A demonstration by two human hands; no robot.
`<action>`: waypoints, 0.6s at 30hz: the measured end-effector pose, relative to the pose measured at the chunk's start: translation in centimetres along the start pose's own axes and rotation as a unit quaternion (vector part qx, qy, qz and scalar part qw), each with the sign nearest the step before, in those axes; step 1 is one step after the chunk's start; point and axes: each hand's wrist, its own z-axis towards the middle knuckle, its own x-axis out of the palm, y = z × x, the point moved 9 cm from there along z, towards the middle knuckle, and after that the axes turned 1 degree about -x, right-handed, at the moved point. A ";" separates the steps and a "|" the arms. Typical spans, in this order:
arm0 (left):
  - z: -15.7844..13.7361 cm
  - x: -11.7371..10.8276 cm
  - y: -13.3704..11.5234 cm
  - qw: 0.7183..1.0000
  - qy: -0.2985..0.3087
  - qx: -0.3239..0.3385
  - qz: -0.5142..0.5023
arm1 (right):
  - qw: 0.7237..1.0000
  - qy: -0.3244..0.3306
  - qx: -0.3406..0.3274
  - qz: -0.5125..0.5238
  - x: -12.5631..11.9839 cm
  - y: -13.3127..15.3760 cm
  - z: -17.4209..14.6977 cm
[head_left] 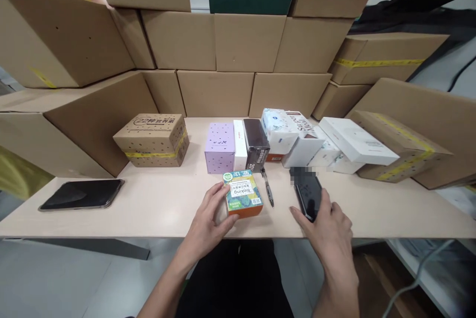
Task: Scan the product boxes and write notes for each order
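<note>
My left hand (211, 219) is closed around the left side of a small colourful carton labelled Binking (243, 193), fingers at its left edge and thumb at its front corner. The carton sits near the table's front edge, green and blue on top, orange on its front side. Over to the right, my right hand (327, 221) straddles the near end of a black phone (308, 191) lying on the table. Its index finger reaches the phone's right edge, while the thumb is spread out beside the left edge. A pen (267, 188) lies between the carton and the phone.
Behind stand a purple box (220, 148), a dark box (256, 142) and several white boxes (357, 137). A brown printed carton (152, 139) and another phone (82, 194) are at left. Stacked cardboard boxes (215, 92) wall off the table's (159, 219) back and sides.
</note>
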 end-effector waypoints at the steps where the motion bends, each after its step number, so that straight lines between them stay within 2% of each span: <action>1: 0.0 0.0 -0.1 1.000 -0.001 0.004 0.000 | 1.000 0.003 0.002 0.009 0.4 0.1 0.1; 5: -0.2 -0.1 -0.3 1.000 -0.004 0.019 -0.009 | 0.996 -0.058 0.018 0.071 0.6 -0.1 0.3; 8: -0.3 -0.3 -0.4 1.000 -0.010 0.022 -0.016 | 0.987 -0.100 0.006 0.128 0.4 -0.8 -0.1; 11: -0.3 -0.4 -0.5 1.000 -0.010 0.021 -0.021 | 0.977 -0.098 -0.006 0.189 -0.2 -1.2 -1.2; 14: -0.3 -0.4 -0.7 0.999 -0.007 0.019 -0.029 | 0.960 -0.077 0.013 0.268 -1.2 -1.0 -3.0; 18: -0.4 -0.6 -1.0 0.999 -0.014 0.028 -0.036 | 0.932 -0.083 0.017 0.352 -2.9 1.3 -5.9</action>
